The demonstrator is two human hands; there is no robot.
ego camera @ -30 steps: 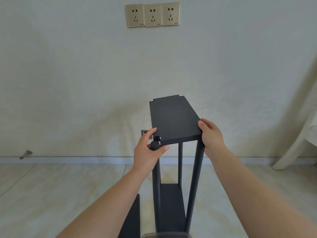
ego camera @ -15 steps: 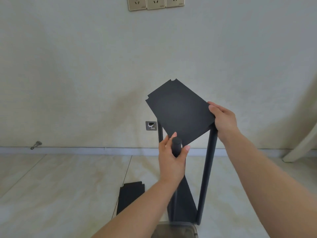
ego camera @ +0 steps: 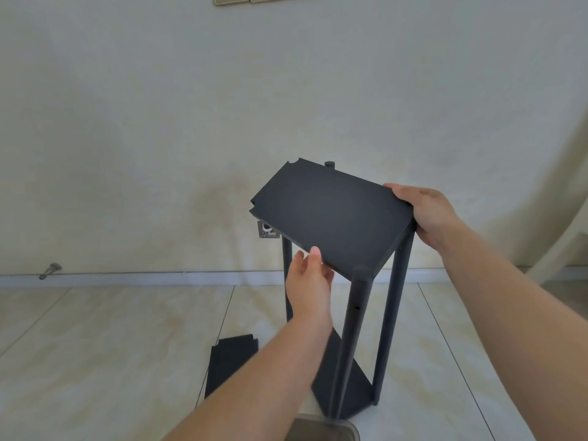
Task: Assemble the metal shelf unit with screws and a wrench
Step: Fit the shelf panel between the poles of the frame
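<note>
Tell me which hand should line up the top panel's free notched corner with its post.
Left, probably. The left hand sits under the top panel's near edge, closest to the unseated notched corner and left post. The right hand grips the far end, steadying it.

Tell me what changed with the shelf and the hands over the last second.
The top panel turned clockwise, from lengthwise toward the wall to slanted across the posts. The left hand let go of the near post and now touches the panel's near-left edge with its fingers. The right hand kept its grip on the panel's right corner. The spare panel stayed on the floor.
</note>
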